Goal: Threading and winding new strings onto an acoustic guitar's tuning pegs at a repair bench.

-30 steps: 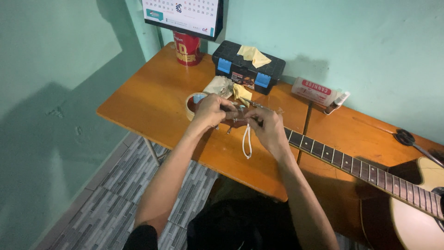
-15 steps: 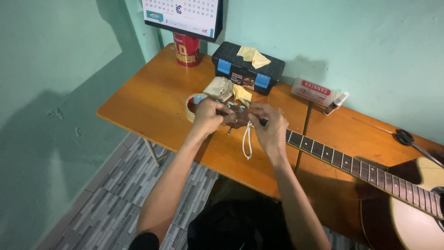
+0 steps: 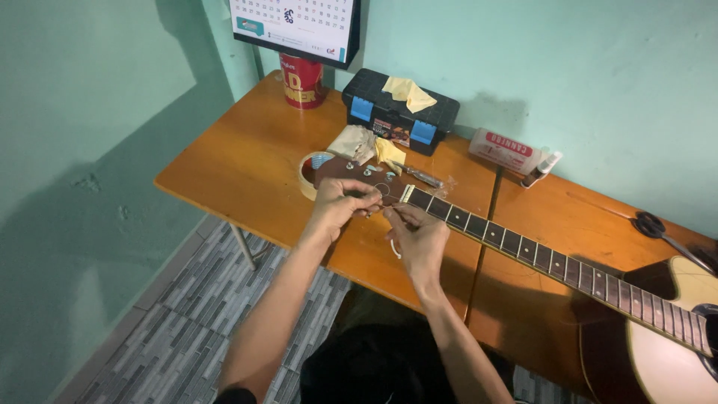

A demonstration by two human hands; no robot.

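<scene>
Orange wooden table (image 3: 239, 168) against teal wall; tiled floor below its near edge. Guitar headstock (image 3: 359, 173) lies under my left hand (image 3: 340, 203), fingers pinched closed on it. Right hand (image 3: 419, 238) just beside, pinching a white string (image 3: 392, 247). Bare tabletop lies left of my grip.

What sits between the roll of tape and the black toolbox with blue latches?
Head view: a crumpled beige cloth and a yellow cloth lie between the roll of tape and the black toolbox, just above the brown guitar headstock.
</scene>
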